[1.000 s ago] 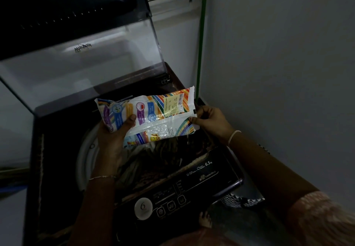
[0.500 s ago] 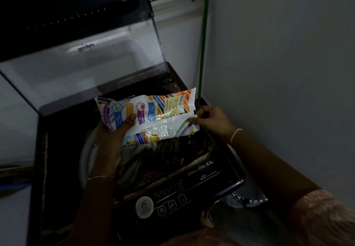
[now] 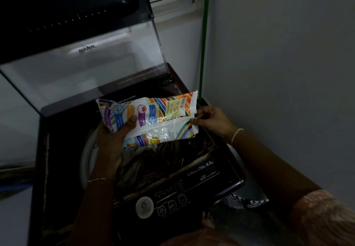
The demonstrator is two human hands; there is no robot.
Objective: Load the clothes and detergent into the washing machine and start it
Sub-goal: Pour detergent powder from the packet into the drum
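**Both hands raised, each closed on one end of a packet**

The left hand [image 3: 113,136] is turned palm up, its thumb laid over the top and the other fingers curled out of sight underneath. A thin bangle circles the left wrist. The right hand [image 3: 210,120] reaches in from the right with thumb and forefinger pinched together at the fingertips [image 3: 193,120]. A pale band sits on the right wrist, and a light patterned sleeve covers the upper arm.

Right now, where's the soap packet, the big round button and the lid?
Packet [image 3: 153,119]: head view, on its colourful printed middle.
Button [image 3: 144,205]: head view, on the white dial's centre.
Lid [image 3: 84,67]: head view, on its clear raised panel.
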